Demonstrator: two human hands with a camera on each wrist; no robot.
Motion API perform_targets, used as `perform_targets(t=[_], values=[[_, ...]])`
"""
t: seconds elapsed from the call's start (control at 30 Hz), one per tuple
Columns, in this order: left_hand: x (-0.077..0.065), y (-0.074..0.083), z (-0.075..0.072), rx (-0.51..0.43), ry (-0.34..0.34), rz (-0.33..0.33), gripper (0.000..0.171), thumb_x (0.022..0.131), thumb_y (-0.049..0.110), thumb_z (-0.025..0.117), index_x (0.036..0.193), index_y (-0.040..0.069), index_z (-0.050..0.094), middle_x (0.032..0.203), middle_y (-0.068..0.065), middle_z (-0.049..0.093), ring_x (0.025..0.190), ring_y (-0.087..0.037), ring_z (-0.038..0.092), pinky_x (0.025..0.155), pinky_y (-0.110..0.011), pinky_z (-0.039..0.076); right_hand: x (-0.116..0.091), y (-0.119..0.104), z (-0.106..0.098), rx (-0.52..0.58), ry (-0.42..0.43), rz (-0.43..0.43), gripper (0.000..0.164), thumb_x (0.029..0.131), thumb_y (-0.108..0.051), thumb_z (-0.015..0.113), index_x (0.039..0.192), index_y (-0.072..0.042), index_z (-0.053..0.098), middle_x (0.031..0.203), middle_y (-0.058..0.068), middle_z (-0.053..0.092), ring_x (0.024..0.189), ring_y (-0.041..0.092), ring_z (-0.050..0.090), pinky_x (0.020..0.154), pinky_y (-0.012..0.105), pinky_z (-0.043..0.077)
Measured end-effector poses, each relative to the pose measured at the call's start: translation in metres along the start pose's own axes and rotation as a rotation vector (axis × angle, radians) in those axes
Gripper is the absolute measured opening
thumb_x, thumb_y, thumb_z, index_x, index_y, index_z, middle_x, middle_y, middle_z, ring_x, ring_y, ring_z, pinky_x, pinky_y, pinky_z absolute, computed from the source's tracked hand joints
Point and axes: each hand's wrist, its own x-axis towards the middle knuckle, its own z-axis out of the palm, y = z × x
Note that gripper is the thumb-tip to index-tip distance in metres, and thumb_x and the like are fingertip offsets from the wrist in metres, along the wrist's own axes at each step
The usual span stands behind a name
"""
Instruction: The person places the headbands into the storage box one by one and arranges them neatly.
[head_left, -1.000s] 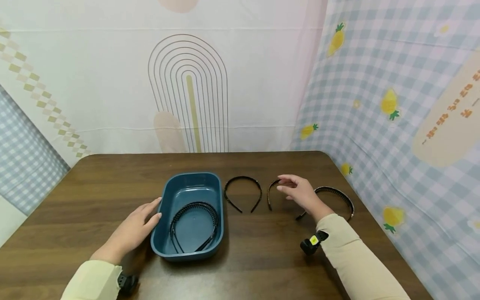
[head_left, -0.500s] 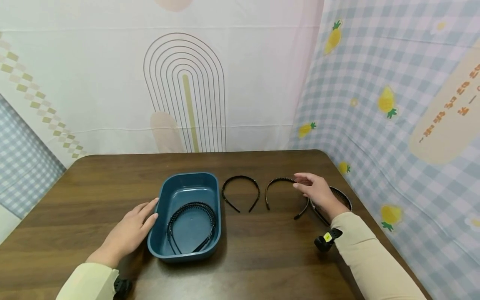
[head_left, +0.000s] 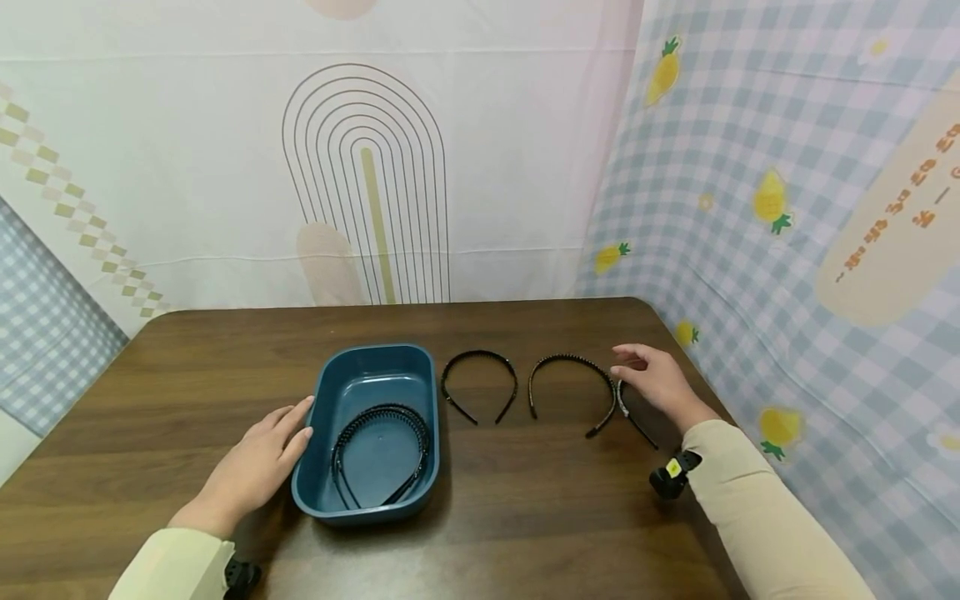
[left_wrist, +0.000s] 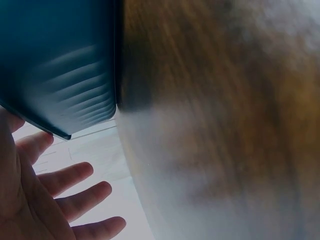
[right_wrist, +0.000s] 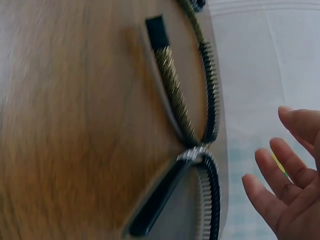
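My left hand (head_left: 251, 462) rests its fingers, fairly straight, on the left rim of a blue plastic basin (head_left: 381, 385). The left wrist view shows the thumb and a finger touching that rim. Inside the basin lie several black toothed headbands (head_left: 390, 409), overlapping. My right hand (head_left: 662, 385) hovers over the rightmost headband (head_left: 639, 427), hiding much of it. In the right wrist view its loosely bent fingers (right_wrist: 267, 200) hold nothing and stay apart from the headbands. A headband with gold wrapping (right_wrist: 172, 92) meets the black one (right_wrist: 160, 200) there.
A thin black headband (head_left: 480, 353) lies on the brown wooden table (head_left: 517, 508) right of the basin. Farther right is the gold-and-black headband. A white cloth (head_left: 517, 167) hangs behind the table, and a checked cloth (head_left: 727, 283) along its right side.
My right hand has moved right, away from the gold-and-black headband, which now shows whole, to above the rightmost one. My left hand stays at the basin. The head view has shifted slightly.
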Motion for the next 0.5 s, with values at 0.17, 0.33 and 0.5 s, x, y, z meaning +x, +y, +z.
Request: perform_targets(t=[0.17, 0.33, 0.5], values=[[0.0, 0.0, 0.0, -0.003, 0.004, -0.001, 0.057, 0.104, 0.038, 0.038, 0.15, 0.006, 0.033, 0.14, -0.031, 0.042, 0.124, -0.052, 0.041, 0.095, -0.068, 0.037, 0.0, 0.013, -0.005, -0.042, 0.02, -0.015, 0.041, 0.094, -0.013, 0.063, 0.129, 0.006, 0.055, 0.12, 0.027, 0.059, 0.108, 0.041, 0.058, 0.087, 0.05, 0.05], [0.0, 0.0, 0.0, -0.004, 0.004, 0.0, 0.057, 0.104, 0.038, 0.038, 0.15, 0.006, 0.033, 0.14, -0.032, 0.042, 0.125, -0.053, 0.041, 0.095, -0.068, 0.037, 0.0, 0.024, -0.011, -0.078, 0.02, -0.008, 0.041, 0.094, -0.011, 0.062, 0.13, 0.007, 0.054, 0.121, 0.028, 0.058, 0.11, 0.043, 0.056, 0.09, 0.053, 0.047], [0.0, 0.001, 0.0, -0.005, 0.003, -0.002, 0.057, 0.104, 0.039, 0.038, 0.15, 0.006, 0.033, 0.14, -0.031, 0.042, 0.125, -0.052, 0.041, 0.096, -0.068, 0.037, 0.0, 0.031, -0.016, -0.106, 0.023, -0.009, 0.041, 0.094, -0.009, 0.062, 0.13, 0.009, 0.053, 0.122, 0.031, 0.056, 0.11, 0.046, 0.055, 0.091, 0.055, 0.046]])
